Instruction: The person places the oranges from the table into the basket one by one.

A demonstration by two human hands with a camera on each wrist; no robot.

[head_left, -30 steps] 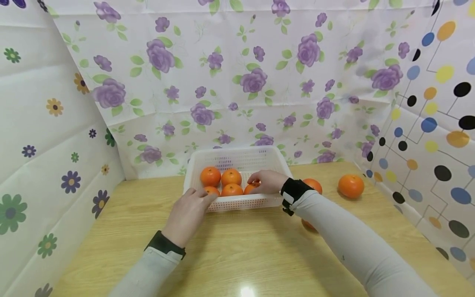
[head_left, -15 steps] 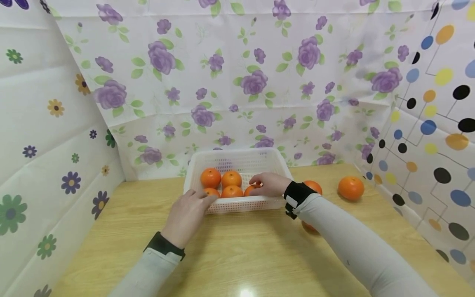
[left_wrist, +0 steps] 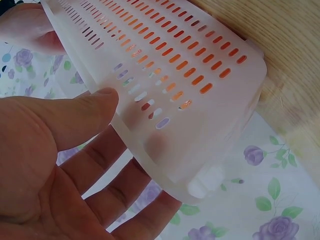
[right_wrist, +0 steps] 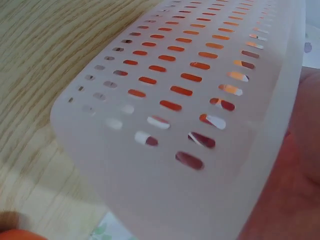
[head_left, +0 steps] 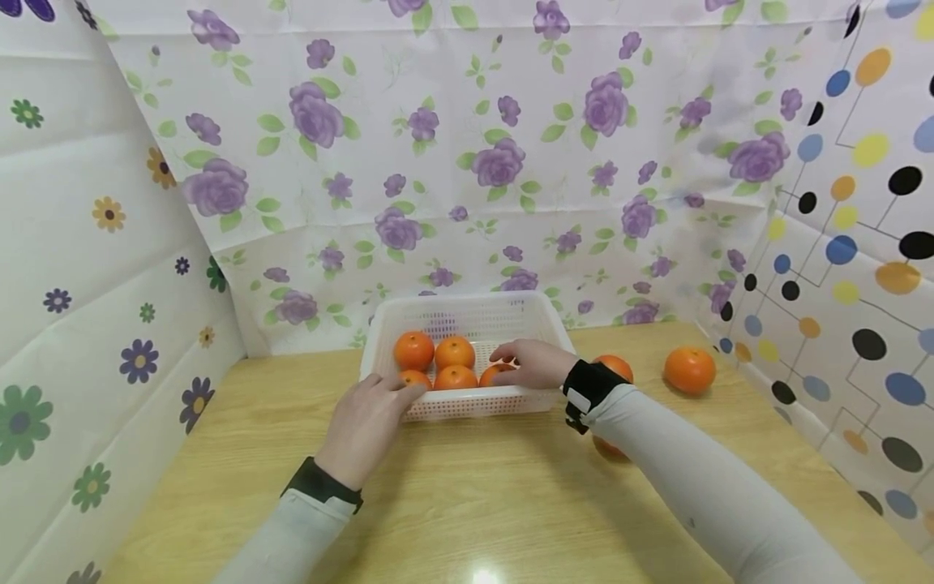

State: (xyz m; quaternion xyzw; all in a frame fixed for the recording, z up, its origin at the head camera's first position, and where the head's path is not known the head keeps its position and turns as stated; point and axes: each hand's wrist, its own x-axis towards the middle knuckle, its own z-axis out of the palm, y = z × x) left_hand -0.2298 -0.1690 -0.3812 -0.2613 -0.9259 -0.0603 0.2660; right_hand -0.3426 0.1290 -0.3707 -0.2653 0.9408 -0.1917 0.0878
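A white perforated plastic basket [head_left: 467,397] stands at the back of the table. Mandarin oranges lie inside it in two rows, one [head_left: 414,351] at the back left and another [head_left: 456,378] at the front middle. My left hand [head_left: 368,422] holds the basket's front-left rim, beside the front-left mandarin orange [head_left: 414,379]. In the left wrist view its thumb lies at the rim and its fingers pass behind the wall. My right hand [head_left: 536,364] reaches over the basket's right side, fingers arched round the front-right mandarin orange [head_left: 496,374], which they partly hide.
More mandarin oranges lie right of the basket: one at the far right [head_left: 689,371], one near the right wrist [head_left: 614,367] and one mostly hidden under the right forearm [head_left: 609,448]. A flowered sheet [head_left: 496,162] hangs behind the table [head_left: 452,495].
My right hand has shifted very slightly right, its fingers arched a little higher over the front-right mandarin orange. The left hand and the basket look almost unmoved.
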